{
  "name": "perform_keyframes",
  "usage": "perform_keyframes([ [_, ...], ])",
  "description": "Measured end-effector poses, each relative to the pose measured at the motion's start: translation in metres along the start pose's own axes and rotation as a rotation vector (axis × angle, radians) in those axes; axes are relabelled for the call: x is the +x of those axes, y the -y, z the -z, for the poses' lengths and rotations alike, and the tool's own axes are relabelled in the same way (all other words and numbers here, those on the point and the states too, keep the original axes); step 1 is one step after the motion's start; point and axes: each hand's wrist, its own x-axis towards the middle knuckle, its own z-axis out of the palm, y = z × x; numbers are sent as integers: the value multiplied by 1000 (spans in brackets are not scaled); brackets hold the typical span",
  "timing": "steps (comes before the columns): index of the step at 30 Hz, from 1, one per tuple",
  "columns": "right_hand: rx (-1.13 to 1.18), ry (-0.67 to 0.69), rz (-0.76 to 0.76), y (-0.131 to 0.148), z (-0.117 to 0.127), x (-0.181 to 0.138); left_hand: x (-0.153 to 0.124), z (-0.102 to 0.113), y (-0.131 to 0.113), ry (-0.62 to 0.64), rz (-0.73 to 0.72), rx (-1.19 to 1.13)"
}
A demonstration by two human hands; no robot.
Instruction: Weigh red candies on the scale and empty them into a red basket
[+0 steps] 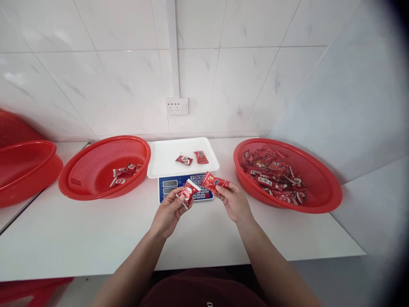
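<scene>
My left hand (171, 211) pinches a small red and white snack packet (188, 190) in front of the blue scale (185, 187). My right hand (234, 200) grips another red packet (213, 182) just beside it, over the scale's keypad. Two red packets (184, 160) (201, 157) lie on the scale's white tray (166, 164). A red mesh basket (319, 183) on the right is heaped with several packets. The left red basket (96, 170) holds a few packets (124, 175).
The white counter (79, 238) runs along a tiled wall with a power socket (177, 106) behind the scale. A red basin (25, 166) stands at the far left. The counter's front edge lies just before my arms.
</scene>
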Motion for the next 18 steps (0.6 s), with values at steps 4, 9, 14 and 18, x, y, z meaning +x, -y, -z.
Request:
perform_keyframes([
  [4,-72,32,2,1,-2,2,0,4,1,-48,-27,29],
  [9,-320,22,237,8,-13,24,-3,4,2,-16,-15,15],
  [14,-664,-41,384,16,-32,63,-6,0,1,13,-6,-4],
  [18,-851,-80,482,15,-33,57,-8,4,1,7,-30,40],
])
